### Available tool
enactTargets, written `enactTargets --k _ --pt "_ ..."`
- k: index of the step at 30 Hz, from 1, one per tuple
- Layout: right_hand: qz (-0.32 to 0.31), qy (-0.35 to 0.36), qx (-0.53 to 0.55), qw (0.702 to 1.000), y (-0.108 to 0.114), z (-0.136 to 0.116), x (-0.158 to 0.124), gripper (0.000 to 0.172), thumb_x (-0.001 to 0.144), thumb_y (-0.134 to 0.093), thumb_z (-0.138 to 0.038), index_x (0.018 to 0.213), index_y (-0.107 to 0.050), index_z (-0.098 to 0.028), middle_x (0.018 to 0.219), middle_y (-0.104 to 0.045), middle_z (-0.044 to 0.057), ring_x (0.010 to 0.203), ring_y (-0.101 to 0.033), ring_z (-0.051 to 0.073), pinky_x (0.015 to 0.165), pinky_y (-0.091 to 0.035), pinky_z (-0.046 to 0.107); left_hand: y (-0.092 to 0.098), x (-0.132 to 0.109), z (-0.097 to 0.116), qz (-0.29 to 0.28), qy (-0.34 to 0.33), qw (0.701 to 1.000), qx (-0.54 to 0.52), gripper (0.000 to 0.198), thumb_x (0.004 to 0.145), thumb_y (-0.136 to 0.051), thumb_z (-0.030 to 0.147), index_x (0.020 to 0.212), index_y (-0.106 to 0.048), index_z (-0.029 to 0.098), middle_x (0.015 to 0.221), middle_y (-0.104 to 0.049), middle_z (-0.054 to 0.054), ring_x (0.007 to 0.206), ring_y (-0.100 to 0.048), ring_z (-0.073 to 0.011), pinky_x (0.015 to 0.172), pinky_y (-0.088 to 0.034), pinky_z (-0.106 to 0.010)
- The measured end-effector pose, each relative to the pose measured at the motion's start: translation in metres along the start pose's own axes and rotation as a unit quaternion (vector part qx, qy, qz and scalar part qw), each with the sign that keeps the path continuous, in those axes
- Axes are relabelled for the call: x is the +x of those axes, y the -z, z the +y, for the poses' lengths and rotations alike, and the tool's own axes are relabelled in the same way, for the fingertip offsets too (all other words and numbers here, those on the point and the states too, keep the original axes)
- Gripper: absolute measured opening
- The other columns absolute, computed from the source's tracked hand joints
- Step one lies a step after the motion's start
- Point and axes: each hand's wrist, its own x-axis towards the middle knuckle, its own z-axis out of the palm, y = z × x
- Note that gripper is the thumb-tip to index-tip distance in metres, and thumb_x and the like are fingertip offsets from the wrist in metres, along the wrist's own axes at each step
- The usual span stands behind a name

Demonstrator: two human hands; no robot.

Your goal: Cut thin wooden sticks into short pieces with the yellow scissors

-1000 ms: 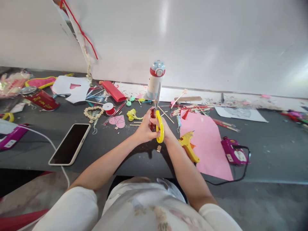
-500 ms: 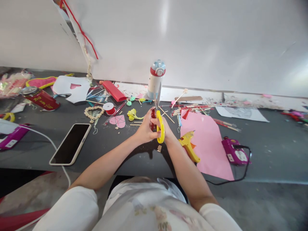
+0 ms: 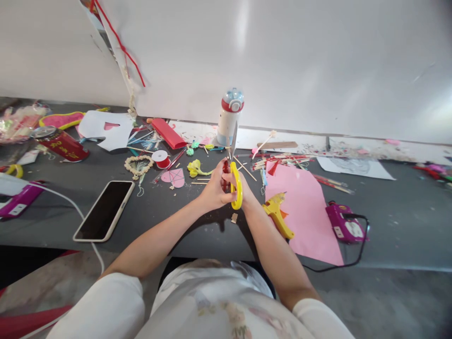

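Scissors: pair with a glossy yellow looped handle [image 3: 234, 170], held in the fingers [image 3: 226, 199]
Blades: slim silvery metal [image 3: 234, 140], pointing forward, away from the body
Red piece: small, dark red [image 3: 224, 175], just left of the handle, partly hidden

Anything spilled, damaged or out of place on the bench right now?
The yellow glue gun lies across the left edge of the pink sheet, an odd spot to rest a glue tool. A stray brown scrap lies loose near the scissors.
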Motion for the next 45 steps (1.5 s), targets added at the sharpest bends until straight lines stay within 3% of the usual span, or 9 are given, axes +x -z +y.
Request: enactTargets --k 7,14,17,19,25,29,36,41,45 --pt "-0.006 0.004 0.008 1.0 0.001 0.003 0.0 0.018 0.068 -0.059 -0.034 0.067 -0.049 -0.019 0.057 -0.049 -0.003 0.051 -0.044 0.01 0.05 -0.034 0.026 -0.001 0.0 -0.001 -0.002 0.01 1.0 0.002 0.112 0.055 -0.075 0.048 0.142 -0.008 0.024 0.135 -0.033 -0.015 0.114 -0.05 -0.0284 0.09 -0.049 -0.043" --pt "-0.004 0.012 0.027 1.0 -0.001 -0.001 0.001 0.025 0.068 -0.062 -0.038 0.077 -0.051 -0.018 0.065 -0.048 -0.004 0.058 -0.044 0.01 0.055 -0.035 0.025 0.013 0.005 0.007 -0.04 -0.025 0.994 0.1 0.113 0.057 -0.076 0.051 0.143 -0.008 0.023 0.139 -0.034 -0.018 0.122 -0.046 -0.0325 0.096 -0.046 -0.047" --pt "0.024 0.019 -0.015 0.999 -0.001 0.001 0.002 0.031 0.065 -0.065 -0.04 0.083 -0.052 -0.018 0.07 -0.049 -0.004 0.063 -0.043 0.009 0.058 -0.035 0.024 0.027 0.009 0.012 -0.003 -0.08 0.981 0.179 0.099 0.062 -0.071 0.056 0.14 -0.021 0.023 0.141 -0.034 -0.017 0.128 -0.04 -0.0329 0.099 -0.043 -0.047" --pt "0.029 0.008 -0.032 0.999 -0.001 0.003 0.003 0.033 0.065 -0.065 -0.044 0.083 -0.052 -0.018 0.071 -0.049 -0.004 0.064 -0.043 0.009 0.059 -0.035 0.024 0.035 0.011 0.019 0.026 -0.106 0.968 0.227 0.086 0.066 -0.067 0.057 0.136 -0.031 0.023 0.133 -0.044 -0.016 0.124 -0.045 -0.0313 0.096 -0.045 -0.046" --pt "-0.03 -0.034 0.051 0.998 -0.002 0.005 0.005 0.023 0.072 -0.053 -0.042 0.075 -0.045 -0.02 0.063 -0.039 -0.005 0.055 -0.034 0.008 0.052 -0.027 0.023 0.044 0.013 0.036 0.064 -0.151 0.935 0.314 0.072 0.067 -0.068 0.053 0.126 -0.039 0.022 0.116 -0.054 -0.012 0.106 -0.056 -0.0245 0.084 -0.051 -0.039" --pt "-0.053 -0.052 0.085 0.994 -0.003 0.001 0.007 0.014 0.067 -0.051 -0.028 0.073 -0.041 -0.02 0.06 -0.035 -0.006 0.05 -0.03 0.006 0.05 -0.024 0.022 0.046 0.011 0.039 0.098 -0.171 0.924 0.329 0.066 0.071 -0.064 0.054 0.123 -0.038 0.023 0.112 -0.053 -0.011 0.102 -0.056 -0.0213 0.08 -0.052 -0.035" --pt "0.006 -0.022 -0.085 0.996 -0.009 0.006 0.005 0.022 0.063 -0.058 -0.032 0.075 -0.047 -0.018 0.057 -0.036 -0.008 0.05 -0.03 0.006 0.051 -0.025 0.023 0.044 0.007 0.04 0.141 -0.195 0.861 0.448 0.077 0.074 -0.059 0.057 0.133 -0.027 0.022 0.132 -0.039 -0.016 0.115 -0.049 -0.0262 0.085 -0.05 -0.037" --pt "0.044 0.009 -0.133 0.99 -0.012 0.01 0.008 0.021 0.058 -0.057 -0.031 0.071 -0.046 -0.018 0.059 -0.043 -0.006 0.057 -0.037 0.008 0.057 -0.031 0.024 0.035 0.002 0.041 0.19 -0.201 0.826 0.491 0.065 0.071 -0.064 0.052 0.12 -0.039 0.017 0.111 -0.05 -0.013 0.097 -0.054 -0.0222 0.078 -0.05 -0.035" --pt "0.051 0.014 -0.106 0.993 -0.007 0.012 0.013 0.02 0.058 -0.055 -0.029 0.071 -0.046 -0.018 0.062 -0.047 -0.005 0.059 -0.04 0.009 0.06 -0.034 0.025 0.028 -0.004 0.045 0.16 -0.174 0.832 0.502 0.05 0.075 -0.063 0.044 0.113 -0.043 0.019 0.087 -0.055 -0.003 0.075 -0.057 -0.0128 0.061 -0.047 -0.024"
